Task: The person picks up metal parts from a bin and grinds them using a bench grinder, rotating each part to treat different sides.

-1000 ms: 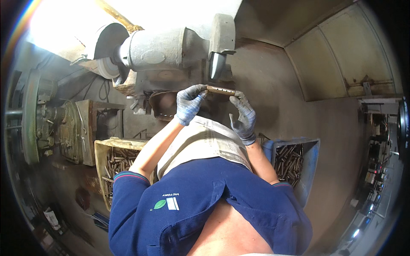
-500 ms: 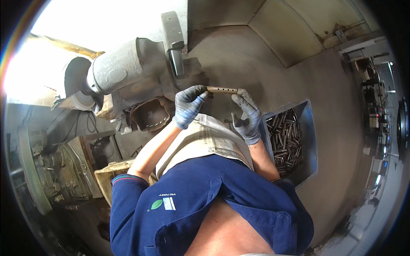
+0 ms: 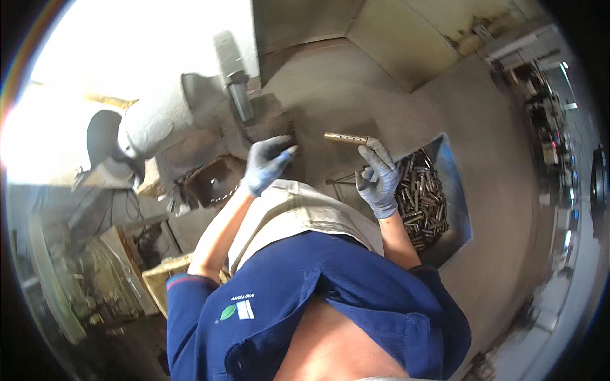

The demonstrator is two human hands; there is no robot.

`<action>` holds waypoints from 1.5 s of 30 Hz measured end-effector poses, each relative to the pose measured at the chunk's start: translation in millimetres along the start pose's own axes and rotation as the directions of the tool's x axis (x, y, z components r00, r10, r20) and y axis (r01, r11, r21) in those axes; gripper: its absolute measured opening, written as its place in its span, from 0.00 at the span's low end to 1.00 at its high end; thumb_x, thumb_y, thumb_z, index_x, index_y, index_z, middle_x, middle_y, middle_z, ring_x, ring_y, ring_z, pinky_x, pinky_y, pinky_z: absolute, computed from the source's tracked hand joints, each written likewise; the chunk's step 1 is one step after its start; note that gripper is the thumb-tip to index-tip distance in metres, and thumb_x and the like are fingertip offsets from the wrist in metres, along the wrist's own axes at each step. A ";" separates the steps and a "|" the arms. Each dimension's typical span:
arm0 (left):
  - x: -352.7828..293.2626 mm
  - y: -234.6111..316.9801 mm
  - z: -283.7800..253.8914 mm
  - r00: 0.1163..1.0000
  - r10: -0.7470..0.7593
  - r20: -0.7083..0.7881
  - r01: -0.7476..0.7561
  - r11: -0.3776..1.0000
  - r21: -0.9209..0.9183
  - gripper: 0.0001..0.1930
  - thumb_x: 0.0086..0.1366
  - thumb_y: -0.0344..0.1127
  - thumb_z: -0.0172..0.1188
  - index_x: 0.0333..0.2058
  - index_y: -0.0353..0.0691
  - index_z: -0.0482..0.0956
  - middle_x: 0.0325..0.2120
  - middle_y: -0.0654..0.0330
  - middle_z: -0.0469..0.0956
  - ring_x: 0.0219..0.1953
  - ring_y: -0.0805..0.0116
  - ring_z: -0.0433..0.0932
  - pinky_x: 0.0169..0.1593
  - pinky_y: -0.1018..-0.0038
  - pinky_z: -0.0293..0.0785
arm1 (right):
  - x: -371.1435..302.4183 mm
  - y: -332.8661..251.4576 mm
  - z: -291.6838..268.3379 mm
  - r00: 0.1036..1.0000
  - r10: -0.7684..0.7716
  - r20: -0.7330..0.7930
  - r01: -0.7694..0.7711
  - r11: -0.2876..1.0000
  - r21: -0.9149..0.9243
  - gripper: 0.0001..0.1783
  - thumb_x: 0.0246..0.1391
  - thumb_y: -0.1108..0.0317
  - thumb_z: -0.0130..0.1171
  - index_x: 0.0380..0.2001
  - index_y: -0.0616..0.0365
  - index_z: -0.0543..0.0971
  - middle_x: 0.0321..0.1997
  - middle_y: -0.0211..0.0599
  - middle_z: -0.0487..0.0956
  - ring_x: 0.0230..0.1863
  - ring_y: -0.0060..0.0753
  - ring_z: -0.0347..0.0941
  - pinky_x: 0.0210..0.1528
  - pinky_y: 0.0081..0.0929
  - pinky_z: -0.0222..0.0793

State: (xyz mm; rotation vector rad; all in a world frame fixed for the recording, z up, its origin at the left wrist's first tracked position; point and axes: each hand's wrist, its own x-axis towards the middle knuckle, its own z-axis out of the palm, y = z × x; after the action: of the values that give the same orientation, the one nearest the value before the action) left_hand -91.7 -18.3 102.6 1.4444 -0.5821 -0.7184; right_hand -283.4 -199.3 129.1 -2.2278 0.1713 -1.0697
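A short metal tube with a row of small holes is held out over the floor, roughly level, its left end free. My right hand, in a grey-blue work glove, grips the tube's right end with its fingertips. To the left, my left hand wears a similar glove and holds nothing; its thumb and fingers are apart, clear of the tube. Just right of my right hand, many similar metal tubes lie jumbled in a blue bin.
A grey grinding machine with a wheel at its left end stands at the upper left. Below it sits a rough brown basin. Dirty machinery fills the lower left. Pale panels rise at the far side.
My left hand has let go of the tube's left end and drawn back left. The tube, now in my right hand alone, has shifted slightly right. The view has swung a little.
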 end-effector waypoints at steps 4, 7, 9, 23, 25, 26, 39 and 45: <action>-26.4 -37.9 -50.6 0.997 0.017 -0.081 -0.003 0.986 0.167 0.13 0.59 0.32 0.61 0.38 0.28 0.77 0.28 0.59 0.80 0.29 0.78 0.74 0.34 0.80 0.71 | -23.6 14.4 -54.4 0.983 0.181 -0.040 -0.185 0.953 -0.241 0.23 0.45 0.58 0.66 0.39 0.65 0.77 0.45 0.44 0.75 0.44 0.40 0.72 0.47 0.32 0.68; -61.7 -98.3 -88.9 0.942 -0.191 -0.277 0.189 0.981 -0.034 0.11 0.58 0.31 0.61 0.37 0.28 0.78 0.28 0.60 0.80 0.28 0.77 0.74 0.34 0.79 0.72 | -52.6 31.9 -99.1 0.961 0.203 -0.190 -0.269 0.849 -0.455 0.20 0.49 0.58 0.61 0.37 0.66 0.76 0.44 0.45 0.75 0.46 0.42 0.71 0.51 0.33 0.65; -86.5 -102.1 -108.1 0.885 -0.221 -0.410 0.248 0.969 0.013 0.10 0.58 0.30 0.60 0.35 0.29 0.79 0.28 0.61 0.80 0.28 0.77 0.75 0.34 0.79 0.72 | -68.5 33.4 -105.7 0.837 0.456 -0.301 -0.542 0.766 -0.346 0.16 0.50 0.64 0.59 0.39 0.65 0.77 0.43 0.45 0.76 0.44 0.38 0.72 0.49 0.30 0.67; -248.8 -86.1 -143.4 0.576 -0.169 -0.799 0.442 0.888 0.131 0.10 0.56 0.34 0.59 0.33 0.35 0.80 0.24 0.56 0.80 0.27 0.71 0.78 0.35 0.75 0.74 | -22.4 39.4 118.8 0.811 0.149 0.566 -0.285 0.945 0.159 0.10 0.52 0.77 0.54 0.37 0.71 0.77 0.44 0.41 0.75 0.44 0.31 0.71 0.49 0.26 0.69; -298.8 -95.0 -144.9 0.429 -0.080 -0.899 0.516 0.840 0.171 0.10 0.57 0.35 0.58 0.34 0.34 0.80 0.26 0.57 0.80 0.28 0.68 0.79 0.35 0.74 0.74 | -12.7 51.1 131.2 0.787 0.113 0.607 -0.255 0.955 0.153 0.09 0.51 0.78 0.54 0.37 0.69 0.77 0.41 0.40 0.77 0.41 0.31 0.73 0.47 0.27 0.70; -326.4 -94.4 -142.5 0.344 -0.092 -0.934 0.521 0.846 0.109 0.11 0.56 0.36 0.57 0.33 0.35 0.80 0.25 0.55 0.81 0.28 0.67 0.79 0.36 0.72 0.74 | -8.3 50.5 129.7 0.776 0.101 0.623 -0.243 0.959 0.148 0.09 0.51 0.79 0.54 0.37 0.69 0.78 0.40 0.40 0.78 0.40 0.31 0.73 0.46 0.27 0.71; -492.5 -128.1 -165.4 -0.014 -0.164 -0.986 0.815 0.570 -0.106 0.12 0.53 0.37 0.60 0.36 0.41 0.81 0.33 0.53 0.80 0.35 0.60 0.80 0.43 0.71 0.73 | -0.6 24.9 177.1 0.605 0.018 0.796 -0.361 0.898 0.254 0.10 0.54 0.73 0.54 0.37 0.68 0.78 0.38 0.40 0.79 0.38 0.27 0.73 0.45 0.25 0.69; -455.8 -99.2 -165.0 0.009 -0.425 -0.905 0.974 0.207 -0.087 0.16 0.56 0.43 0.58 0.41 0.44 0.79 0.41 0.52 0.78 0.45 0.55 0.76 0.50 0.65 0.70 | -1.5 31.8 176.5 0.609 0.017 0.793 -0.289 0.936 0.201 0.09 0.54 0.74 0.54 0.36 0.69 0.78 0.37 0.41 0.79 0.38 0.29 0.73 0.45 0.25 0.69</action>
State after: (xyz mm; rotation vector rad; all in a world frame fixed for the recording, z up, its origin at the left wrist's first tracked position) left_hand -282.7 431.6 25.2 2.5447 1.0730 -0.5696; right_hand -149.4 -135.0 28.7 -2.1202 -0.1798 0.0642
